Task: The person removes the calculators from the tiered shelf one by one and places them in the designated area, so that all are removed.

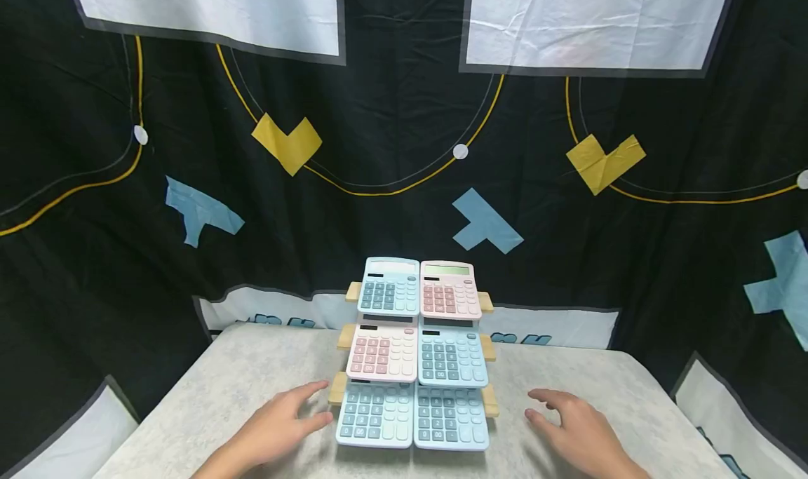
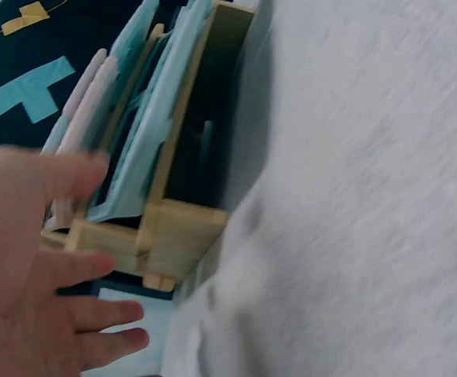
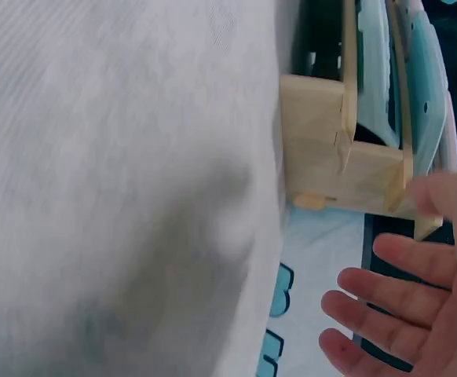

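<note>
Calculators (image 1: 423, 356), six in all, sat in a wood rack (image 1: 489, 400) on a pale bench (image 1: 214, 402), in the middle. They were in two stacks side by side, three in each, and they were tipped back.

At the far left, a black cloth (image 1: 63, 289) hung behind the bench, with a yellow line (image 1: 140, 86) and a white dot (image 1: 141, 135) on it. Next to that, blue tape (image 1: 200, 211) was stuck on the cloth.

Lower down was the left hand (image 1: 278, 419). Its grip was apart, with a gap between the thumb and the pointing finger. Both tips pointed at the rack, just beside its left side.

Then came the left stack. Its top calculator was blue, the next was pink, and the low one was blue. The right stack had a pink one with a green screen (image 1: 447, 271) on top, and two blue ones under it. Ends of wood poked out on both sides.

To the right, a bit away from the rack, was the right hand (image 1: 577, 430). Its grip was apart too, with the thumb and pointing finger aimed at the rack. Past it, up high, yellow tape (image 1: 593, 165) was stuck on the cloth.
</note>
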Action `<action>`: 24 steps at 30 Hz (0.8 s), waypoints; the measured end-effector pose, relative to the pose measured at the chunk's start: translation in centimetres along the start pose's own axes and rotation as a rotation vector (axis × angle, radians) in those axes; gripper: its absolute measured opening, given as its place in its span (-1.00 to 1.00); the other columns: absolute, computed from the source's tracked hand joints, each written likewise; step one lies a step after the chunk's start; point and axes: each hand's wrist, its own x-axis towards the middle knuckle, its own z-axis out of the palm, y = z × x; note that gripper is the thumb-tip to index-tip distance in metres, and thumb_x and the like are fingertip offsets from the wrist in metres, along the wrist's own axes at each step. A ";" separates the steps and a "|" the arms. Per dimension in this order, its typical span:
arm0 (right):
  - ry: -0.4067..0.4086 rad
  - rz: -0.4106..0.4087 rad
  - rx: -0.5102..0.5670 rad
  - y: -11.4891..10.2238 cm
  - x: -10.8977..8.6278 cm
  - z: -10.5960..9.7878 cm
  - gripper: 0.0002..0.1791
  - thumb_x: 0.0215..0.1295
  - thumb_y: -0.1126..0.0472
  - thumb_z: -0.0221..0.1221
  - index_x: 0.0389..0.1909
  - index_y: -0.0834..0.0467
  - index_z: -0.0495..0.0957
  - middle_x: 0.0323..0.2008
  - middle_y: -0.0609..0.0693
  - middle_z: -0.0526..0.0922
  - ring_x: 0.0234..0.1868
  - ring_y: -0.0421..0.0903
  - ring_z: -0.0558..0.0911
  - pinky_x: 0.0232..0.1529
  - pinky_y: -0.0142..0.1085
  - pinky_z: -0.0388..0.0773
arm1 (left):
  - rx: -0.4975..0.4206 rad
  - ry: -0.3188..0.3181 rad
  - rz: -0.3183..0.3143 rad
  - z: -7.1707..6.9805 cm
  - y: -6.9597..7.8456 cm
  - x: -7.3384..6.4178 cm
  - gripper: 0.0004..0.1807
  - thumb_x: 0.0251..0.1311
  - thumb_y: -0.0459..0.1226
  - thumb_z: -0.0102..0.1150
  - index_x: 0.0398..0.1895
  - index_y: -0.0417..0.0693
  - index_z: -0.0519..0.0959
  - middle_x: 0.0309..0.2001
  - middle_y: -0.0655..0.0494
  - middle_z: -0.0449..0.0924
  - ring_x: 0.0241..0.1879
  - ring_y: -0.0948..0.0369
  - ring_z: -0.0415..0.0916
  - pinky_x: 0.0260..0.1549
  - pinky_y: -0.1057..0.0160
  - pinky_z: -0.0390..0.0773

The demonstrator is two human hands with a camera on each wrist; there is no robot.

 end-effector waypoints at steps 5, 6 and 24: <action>0.048 0.027 0.161 -0.4 0.4 0.1 -0.75 0.32 0.08 0.26 -0.06 0.07 0.71 -0.28 -0.14 0.76 -0.32 -0.22 0.63 -0.32 -0.22 0.58 | -0.120 0.115 -0.101 1.2 0.5 1.2 -0.38 0.24 -0.02 0.26 0.30 -0.11 0.50 0.05 -0.04 0.68 0.07 -0.04 0.62 0.02 -0.17 0.57; 0.050 0.037 0.204 -0.5 0.5 0.2 -0.76 0.33 0.10 0.25 -0.07 0.09 0.71 -0.30 -0.13 0.76 -0.34 -0.22 0.64 -0.34 -0.24 0.58 | -0.145 0.132 -0.115 1.4 0.6 1.5 -0.38 0.24 -0.05 0.25 0.31 -0.15 0.48 -0.01 -0.02 0.70 0.00 0.01 0.65 -0.03 -0.13 0.60; 0.037 0.260 0.704 -3.5 2.2 0.0 -0.69 0.41 0.18 0.09 -0.04 0.31 0.64 -0.39 0.03 0.72 -0.40 -0.06 0.69 -0.37 -0.22 0.66 | -0.627 0.165 -0.286 3.7 1.0 3.6 -0.43 0.21 -0.33 0.14 0.32 -0.27 0.40 -0.23 -0.10 0.64 -0.38 0.11 0.60 -0.48 0.14 0.64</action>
